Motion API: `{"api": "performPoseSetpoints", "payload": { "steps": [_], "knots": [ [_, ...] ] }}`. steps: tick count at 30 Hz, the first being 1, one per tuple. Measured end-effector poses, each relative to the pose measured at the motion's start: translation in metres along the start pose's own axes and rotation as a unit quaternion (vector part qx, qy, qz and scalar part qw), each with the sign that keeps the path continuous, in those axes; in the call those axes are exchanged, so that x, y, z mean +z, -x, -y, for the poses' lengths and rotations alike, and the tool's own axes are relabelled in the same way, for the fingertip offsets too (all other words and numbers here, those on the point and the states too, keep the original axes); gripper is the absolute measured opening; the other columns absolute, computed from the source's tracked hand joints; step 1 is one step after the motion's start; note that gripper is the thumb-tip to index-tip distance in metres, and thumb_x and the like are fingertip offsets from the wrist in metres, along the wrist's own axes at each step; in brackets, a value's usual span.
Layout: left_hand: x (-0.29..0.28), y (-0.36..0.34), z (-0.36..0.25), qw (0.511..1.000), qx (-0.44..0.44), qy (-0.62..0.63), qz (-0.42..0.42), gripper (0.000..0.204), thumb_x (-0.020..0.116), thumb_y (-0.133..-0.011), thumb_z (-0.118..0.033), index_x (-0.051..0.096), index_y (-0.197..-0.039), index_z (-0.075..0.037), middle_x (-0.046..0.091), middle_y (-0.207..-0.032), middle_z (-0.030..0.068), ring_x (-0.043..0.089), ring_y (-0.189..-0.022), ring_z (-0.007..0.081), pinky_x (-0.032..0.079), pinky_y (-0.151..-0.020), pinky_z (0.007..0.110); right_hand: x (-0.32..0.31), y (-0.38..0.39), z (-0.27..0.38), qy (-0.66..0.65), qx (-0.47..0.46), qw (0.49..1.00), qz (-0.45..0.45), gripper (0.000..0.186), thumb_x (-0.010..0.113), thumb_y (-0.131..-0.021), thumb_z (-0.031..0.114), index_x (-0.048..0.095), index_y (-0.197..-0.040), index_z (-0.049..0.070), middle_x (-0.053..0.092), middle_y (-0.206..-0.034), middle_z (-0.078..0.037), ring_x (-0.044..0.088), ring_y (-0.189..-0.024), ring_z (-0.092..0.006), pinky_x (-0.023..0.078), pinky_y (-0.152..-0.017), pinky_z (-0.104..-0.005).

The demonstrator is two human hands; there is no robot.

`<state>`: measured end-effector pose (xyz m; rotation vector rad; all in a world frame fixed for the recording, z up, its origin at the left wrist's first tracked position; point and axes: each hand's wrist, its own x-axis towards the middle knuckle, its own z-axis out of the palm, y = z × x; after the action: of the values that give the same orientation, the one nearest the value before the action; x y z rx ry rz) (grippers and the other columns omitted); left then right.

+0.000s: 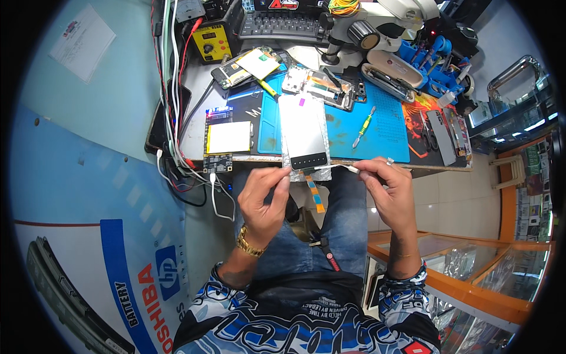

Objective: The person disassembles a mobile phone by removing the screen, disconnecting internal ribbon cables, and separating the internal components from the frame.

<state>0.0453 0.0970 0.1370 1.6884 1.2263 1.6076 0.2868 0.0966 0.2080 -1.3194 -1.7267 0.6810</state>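
Observation:
A phone screen panel [305, 133] with a pale, reflective face and a black lower strip lies at the front edge of the bench, on silvery wrapping [323, 176]. My left hand [266, 197] is closed, thumb and forefinger pinching at the panel's lower left corner. In my right hand [389, 189] a thin white cable [352, 169] is pinched by its end. The cable's other end reaches the panel's bottom edge; whether it is plugged in cannot be made out. An orange flex ribbon [316, 194] hangs below the edge, over my lap.
A blue work mat [377, 138] carries a yellow-green pry tool [365, 127] and an opened phone [318, 88]. On the left lie a battery [229, 137] and a small circuit board [218, 163] with wires. Behind stand a keyboard [280, 25], a microscope [361, 35] and a blue tool holder [436, 65].

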Motion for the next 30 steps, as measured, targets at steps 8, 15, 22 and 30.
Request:
{"api": "performPoseSetpoints", "payload": {
  "steps": [8,15,22,30],
  "knots": [
    [0.009,-0.040,0.019,0.962,0.090,-0.193,0.173,0.062,0.091,-0.071,-0.037,0.072,-0.121,-0.005,0.065,-0.135,0.0129,0.058,-0.129,0.0346,0.045,-0.103,0.046,0.013,-0.015,-0.025,-0.020,0.064,0.997,0.033,0.016,0.065,-0.090,-0.003,0.073,-0.104,-0.003,0.067,-0.078,-0.010,0.062,-0.068,-0.0180,0.047,-0.064,-0.0313],
    [0.003,-0.044,0.027,0.952,0.073,-0.206,0.214,0.068,0.090,-0.071,-0.042,0.067,-0.125,-0.005,0.066,-0.137,0.0119,0.057,-0.130,0.0333,0.044,-0.103,0.045,0.024,-0.015,-0.033,0.000,0.112,0.992,0.063,0.019,0.063,-0.090,-0.005,0.074,-0.105,-0.002,0.067,-0.080,-0.011,0.064,-0.070,-0.0218,0.048,-0.066,-0.0323],
    [-0.003,-0.042,0.041,0.959,0.083,-0.156,0.222,0.048,0.090,-0.073,-0.038,0.067,-0.105,-0.011,0.069,-0.133,0.0111,0.060,-0.128,0.0306,0.044,-0.099,0.042,0.031,-0.012,-0.028,-0.022,0.137,0.988,0.071,0.022,0.062,-0.089,-0.007,0.073,-0.108,-0.003,0.067,-0.081,-0.012,0.063,-0.072,-0.0215,0.048,-0.067,-0.0323],
    [-0.005,-0.041,0.046,0.962,0.100,-0.132,0.216,0.031,0.089,-0.075,-0.032,0.069,-0.086,-0.011,0.070,-0.131,0.0136,0.062,-0.126,0.0295,0.045,-0.097,0.043,0.032,-0.017,-0.033,-0.025,0.135,0.987,0.084,0.024,0.062,-0.088,-0.008,0.074,-0.108,-0.003,0.066,-0.080,-0.012,0.063,-0.072,-0.0210,0.048,-0.067,-0.0323]
  ]
}}
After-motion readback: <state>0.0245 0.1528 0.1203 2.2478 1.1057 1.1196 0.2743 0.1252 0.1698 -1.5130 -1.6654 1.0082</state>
